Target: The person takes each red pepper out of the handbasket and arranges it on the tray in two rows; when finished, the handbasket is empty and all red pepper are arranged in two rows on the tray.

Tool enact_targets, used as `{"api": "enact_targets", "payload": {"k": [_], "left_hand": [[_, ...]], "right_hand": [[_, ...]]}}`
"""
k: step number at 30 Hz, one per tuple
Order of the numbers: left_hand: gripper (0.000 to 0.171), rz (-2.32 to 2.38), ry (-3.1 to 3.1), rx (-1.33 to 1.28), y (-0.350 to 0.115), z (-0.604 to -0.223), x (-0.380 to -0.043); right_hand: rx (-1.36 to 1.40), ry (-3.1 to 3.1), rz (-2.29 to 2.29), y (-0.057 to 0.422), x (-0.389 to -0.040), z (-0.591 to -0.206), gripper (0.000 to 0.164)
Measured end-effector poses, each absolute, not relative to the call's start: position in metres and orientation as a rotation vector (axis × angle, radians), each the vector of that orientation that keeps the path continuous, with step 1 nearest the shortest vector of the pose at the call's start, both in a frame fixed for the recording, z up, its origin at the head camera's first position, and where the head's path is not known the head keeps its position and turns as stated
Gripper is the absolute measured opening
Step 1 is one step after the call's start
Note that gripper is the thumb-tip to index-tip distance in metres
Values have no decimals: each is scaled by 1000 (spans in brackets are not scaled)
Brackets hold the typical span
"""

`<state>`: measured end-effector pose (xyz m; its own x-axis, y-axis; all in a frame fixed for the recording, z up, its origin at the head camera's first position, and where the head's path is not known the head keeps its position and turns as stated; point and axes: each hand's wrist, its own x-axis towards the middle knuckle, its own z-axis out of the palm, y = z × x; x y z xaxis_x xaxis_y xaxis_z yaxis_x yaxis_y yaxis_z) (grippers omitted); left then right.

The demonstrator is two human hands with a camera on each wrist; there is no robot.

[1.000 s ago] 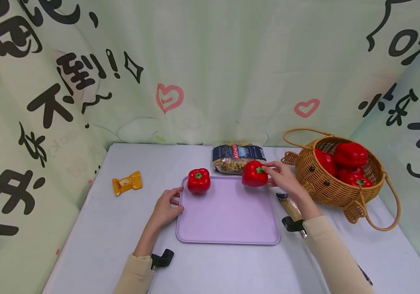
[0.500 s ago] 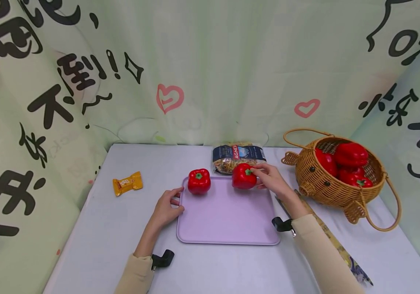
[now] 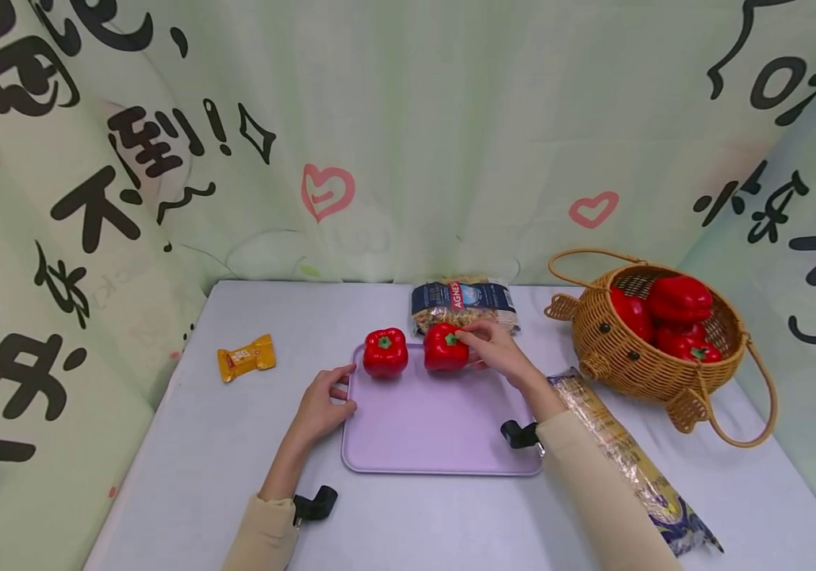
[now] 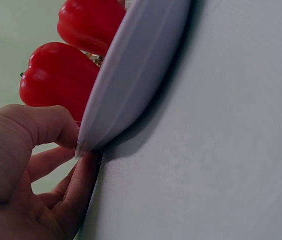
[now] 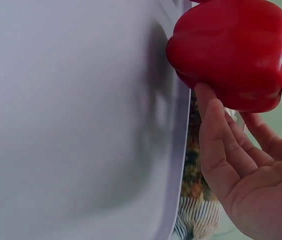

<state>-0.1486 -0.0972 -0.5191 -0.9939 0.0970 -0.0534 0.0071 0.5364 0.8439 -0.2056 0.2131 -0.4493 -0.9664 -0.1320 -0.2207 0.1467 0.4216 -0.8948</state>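
Observation:
My right hand (image 3: 499, 352) holds a red bell pepper (image 3: 443, 349) over the back part of a lilac tray (image 3: 443, 432). In the right wrist view, the fingertips lie against the underside of this pepper (image 5: 230, 52) and the thumb is near its green stem. A second red bell pepper (image 3: 384, 357) sits at the tray's back left corner, just left of the held one. My left hand (image 3: 323, 403) pinches the tray's left rim. The left wrist view shows one digit on top of the tray rim (image 4: 113, 75) and other fingers below it.
A wicker basket (image 3: 636, 377) with several red peppers stands at the right. Behind the tray lies a bag of pasta (image 3: 461, 300). A long clear-and-gold packet (image 3: 622, 448) lies right of the tray, partly behind my right sleeve. An orange-wrapped snack (image 3: 246, 358) is at the left.
My right hand has moved left with the bell pepper, bringing it close beside the other one. More of the long packet shows now. My left hand has stayed on the tray rim.

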Motion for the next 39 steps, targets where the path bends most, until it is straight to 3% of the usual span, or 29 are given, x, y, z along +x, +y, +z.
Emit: {"api": "enact_targets", "payload": {"k": [39], "left_hand": [[60, 1482, 2666, 135, -100, -521, -150]], "right_hand": [[40, 2418, -1521, 189, -208, -452, 43]]}}
